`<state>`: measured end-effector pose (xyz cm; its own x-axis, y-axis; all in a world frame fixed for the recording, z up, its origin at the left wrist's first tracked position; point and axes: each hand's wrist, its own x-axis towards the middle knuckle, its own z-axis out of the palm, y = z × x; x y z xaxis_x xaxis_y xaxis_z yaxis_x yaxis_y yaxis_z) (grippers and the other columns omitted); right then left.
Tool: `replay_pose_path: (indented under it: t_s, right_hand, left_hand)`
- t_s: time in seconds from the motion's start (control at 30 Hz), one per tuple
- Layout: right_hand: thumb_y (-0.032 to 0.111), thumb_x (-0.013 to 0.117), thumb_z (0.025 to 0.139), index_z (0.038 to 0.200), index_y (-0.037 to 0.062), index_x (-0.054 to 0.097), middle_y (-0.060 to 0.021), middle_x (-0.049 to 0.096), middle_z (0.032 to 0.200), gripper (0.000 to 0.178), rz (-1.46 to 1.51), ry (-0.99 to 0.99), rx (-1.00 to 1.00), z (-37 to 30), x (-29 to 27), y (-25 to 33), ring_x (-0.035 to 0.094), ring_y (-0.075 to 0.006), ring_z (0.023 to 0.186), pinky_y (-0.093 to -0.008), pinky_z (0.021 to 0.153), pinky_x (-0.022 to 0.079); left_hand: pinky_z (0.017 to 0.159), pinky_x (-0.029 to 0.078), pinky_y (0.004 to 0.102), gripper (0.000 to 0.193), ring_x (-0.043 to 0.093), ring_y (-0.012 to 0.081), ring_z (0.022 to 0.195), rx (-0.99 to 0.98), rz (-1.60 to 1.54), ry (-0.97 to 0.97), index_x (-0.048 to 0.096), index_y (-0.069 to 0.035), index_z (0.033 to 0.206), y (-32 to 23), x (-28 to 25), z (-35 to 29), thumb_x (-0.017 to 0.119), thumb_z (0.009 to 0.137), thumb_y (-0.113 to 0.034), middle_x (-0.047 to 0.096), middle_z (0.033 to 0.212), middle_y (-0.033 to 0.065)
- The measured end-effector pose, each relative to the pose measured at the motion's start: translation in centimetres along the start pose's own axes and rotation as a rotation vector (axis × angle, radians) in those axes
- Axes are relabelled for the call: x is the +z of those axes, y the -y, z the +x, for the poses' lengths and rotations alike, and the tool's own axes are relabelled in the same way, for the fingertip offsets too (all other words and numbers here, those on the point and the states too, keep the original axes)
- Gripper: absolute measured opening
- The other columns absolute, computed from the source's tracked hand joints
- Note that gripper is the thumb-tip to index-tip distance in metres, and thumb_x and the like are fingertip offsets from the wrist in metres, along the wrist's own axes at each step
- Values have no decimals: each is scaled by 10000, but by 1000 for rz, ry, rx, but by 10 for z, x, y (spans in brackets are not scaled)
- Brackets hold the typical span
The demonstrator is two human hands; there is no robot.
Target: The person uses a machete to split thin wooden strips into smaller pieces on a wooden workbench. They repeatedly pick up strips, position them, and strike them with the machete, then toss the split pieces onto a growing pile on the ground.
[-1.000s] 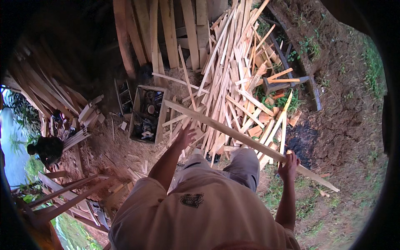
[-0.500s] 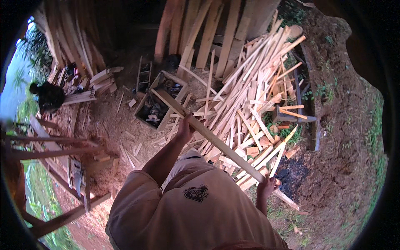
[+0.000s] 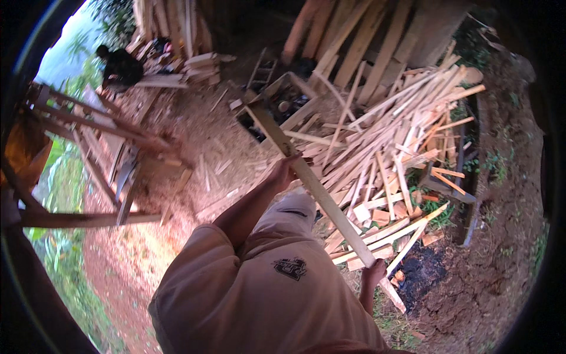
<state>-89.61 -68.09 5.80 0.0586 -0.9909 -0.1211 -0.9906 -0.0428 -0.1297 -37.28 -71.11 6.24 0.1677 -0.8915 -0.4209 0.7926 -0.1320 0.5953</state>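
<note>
A long, narrow wooden plank [image 3: 330, 206] slants across in front of my body, its far end toward the upper left. Around its middle stretch my left hand [image 3: 285, 170] is closed, with the arm reaching forward. My right hand [image 3: 374, 274] grips the near end, low on the right. Beyond the far end of the plank lies an open wooden box [image 3: 302, 113] with dark objects in it, partly covered by the plank. To the right spreads a big heap of sawn wood strips [image 3: 377, 147].
Tall boards [image 3: 354, 53] lean at the back. A timber frame [image 3: 88, 219] stands on the left, with a handsaw [image 3: 125, 177] by it. Another person [image 3: 121, 68] is at the far left near stacked wood [image 3: 201, 66]. Dark ash [image 3: 423, 277] lies right of my right hand.
My view has turned to the left, so the surroundings sit further right and the timber frame shows more. The plank is angled more steeply in the picture; both hands still hold it.
</note>
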Motion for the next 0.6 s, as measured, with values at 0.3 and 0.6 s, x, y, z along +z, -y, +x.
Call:
replay_pose_path:
  t_s: [0.3,0.6]
  right_hand:
    - [103,677,712,926,91,597,-145,639,864,229,6,146,-79,-33,22,-37,611,-410,905,-560,819,428]
    - [101,714,696,956,55,650,-149,672,905,272,-80,41,-203,-3,12,84,629,-398,902,-528,837,461]
  left_hand:
    - [966,434,428,458,555,226,1093,-90,120,-143,592,-55,1211,18,-51,-97,636,938,-420,609,1147,91]
    - [1025,408,470,564,587,243,1119,16,-63,-231,611,-108,1211,-63,-134,-119,548,941,-599,639,1149,79]
